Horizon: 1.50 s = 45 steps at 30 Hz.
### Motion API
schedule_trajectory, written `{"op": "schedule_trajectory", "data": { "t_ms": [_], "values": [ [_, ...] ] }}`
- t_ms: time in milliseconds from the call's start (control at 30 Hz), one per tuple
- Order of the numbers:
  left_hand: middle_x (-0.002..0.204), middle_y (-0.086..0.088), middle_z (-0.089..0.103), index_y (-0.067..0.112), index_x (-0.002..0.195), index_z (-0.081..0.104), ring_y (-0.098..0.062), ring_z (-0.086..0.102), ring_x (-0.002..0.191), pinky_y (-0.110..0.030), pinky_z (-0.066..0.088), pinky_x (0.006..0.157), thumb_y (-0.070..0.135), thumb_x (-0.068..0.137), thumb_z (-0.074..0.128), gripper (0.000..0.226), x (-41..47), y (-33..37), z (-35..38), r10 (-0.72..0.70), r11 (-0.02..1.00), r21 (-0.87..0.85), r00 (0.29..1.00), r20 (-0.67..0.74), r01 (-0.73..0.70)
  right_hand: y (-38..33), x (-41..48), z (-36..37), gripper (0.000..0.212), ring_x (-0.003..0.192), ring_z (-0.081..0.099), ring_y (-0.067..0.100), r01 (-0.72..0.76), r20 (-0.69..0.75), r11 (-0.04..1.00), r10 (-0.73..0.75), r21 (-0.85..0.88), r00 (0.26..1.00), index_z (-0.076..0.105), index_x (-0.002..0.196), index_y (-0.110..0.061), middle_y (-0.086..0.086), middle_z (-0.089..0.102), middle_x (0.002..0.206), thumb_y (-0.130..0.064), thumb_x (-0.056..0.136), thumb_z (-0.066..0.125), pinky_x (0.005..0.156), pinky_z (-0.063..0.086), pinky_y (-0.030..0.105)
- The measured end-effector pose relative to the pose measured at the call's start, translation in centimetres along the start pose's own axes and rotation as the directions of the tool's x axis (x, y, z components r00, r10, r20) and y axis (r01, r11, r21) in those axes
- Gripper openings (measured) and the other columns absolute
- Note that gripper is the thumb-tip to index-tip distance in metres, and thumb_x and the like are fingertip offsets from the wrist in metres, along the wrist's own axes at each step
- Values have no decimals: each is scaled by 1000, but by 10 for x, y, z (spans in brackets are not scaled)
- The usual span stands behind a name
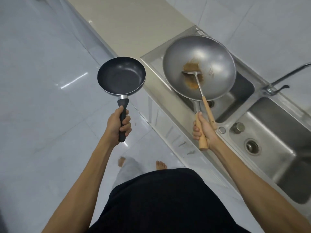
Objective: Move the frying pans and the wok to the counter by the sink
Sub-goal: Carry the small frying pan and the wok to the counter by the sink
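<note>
Two hands are loaded at once, so a slip on either side is the risk. Nearest, the left hand (119,126) is clenched on the black handle of a small dark frying pan (121,76), held out over the floor beside the surface (134,27). The right hand (204,130) grips the wooden handle of the grey wok (198,67), which hangs above the sink (276,148). A spatula (200,89) lies loose inside it among brown residue; tilting the wok could send it sliding out. Beyond, the beige surface waits bare.
</note>
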<state>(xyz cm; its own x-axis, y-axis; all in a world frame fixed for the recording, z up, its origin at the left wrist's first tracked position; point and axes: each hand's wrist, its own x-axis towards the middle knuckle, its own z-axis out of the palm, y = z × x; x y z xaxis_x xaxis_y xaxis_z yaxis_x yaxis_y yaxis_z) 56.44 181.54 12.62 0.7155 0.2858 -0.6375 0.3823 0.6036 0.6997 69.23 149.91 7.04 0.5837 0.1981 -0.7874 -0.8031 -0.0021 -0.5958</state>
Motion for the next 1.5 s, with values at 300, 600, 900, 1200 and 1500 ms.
{"op": "schedule_trajectory", "data": {
  "t_ms": [300, 600, 900, 1200, 1500],
  "values": [
    [50, 4, 36, 13, 85, 52, -9, 27, 29, -20, 31, 30, 37, 103, 41, 32, 146, 147, -73, -87, 986, 157, 983, 161, 61, -44, 76, 139, 50, 34, 39, 8, 46, -120, 976, -21, 214, 993, 51, 73, -19, -4, 45, 49, -65, 91, 57, 31, 34, 19],
    [52, 4, 34, 14, 86, 50, -7, 25, 29, -19, 28, 30, 36, 104, 40, 30, 250, 265, -108, -201, 945, 306, 948, 247, 120, -68, 122, 224, 53, 34, 38, 8, 102, -246, 930, -13, 352, 969, 50, 76, -17, -5, 45, 50, -67, 89, 57, 32, 34, 19],
    [51, 6, 35, 15, 84, 52, -6, 26, 29, -18, 27, 29, 37, 103, 42, 31, 363, 313, -52, -306, 901, 404, 895, 324, 162, -103, 161, 250, 57, 36, 40, 10, 127, -331, 915, 7, 382, 944, 48, 73, -18, -2, 46, 51, -73, 88, 53, 34, 35, 20],
    [47, 8, 35, 16, 81, 49, -5, 25, 28, -18, 27, 28, 37, 104, 38, 33, 435, 349, 21, -436, 807, 563, 823, 365, 178, -118, 170, 273, 62, 36, 41, 11, 152, -422, 882, 58, 446, 905, 54, 64, -20, 0, 50, 51, -80, 72, 65, 35, 37, 22],
    [44, 6, 36, 15, 79, 47, -7, 26, 26, -16, 27, 28, 36, 105, 37, 35, 512, 385, 78, -504, 721, 683, 765, 401, 117, -144, 184, 311, 62, 40, 36, 13, 202, -510, 845, 95, 495, 855, 51, 72, -17, 1, 48, 54, -77, 79, 60, 36, 33, 22]
  ]
}}
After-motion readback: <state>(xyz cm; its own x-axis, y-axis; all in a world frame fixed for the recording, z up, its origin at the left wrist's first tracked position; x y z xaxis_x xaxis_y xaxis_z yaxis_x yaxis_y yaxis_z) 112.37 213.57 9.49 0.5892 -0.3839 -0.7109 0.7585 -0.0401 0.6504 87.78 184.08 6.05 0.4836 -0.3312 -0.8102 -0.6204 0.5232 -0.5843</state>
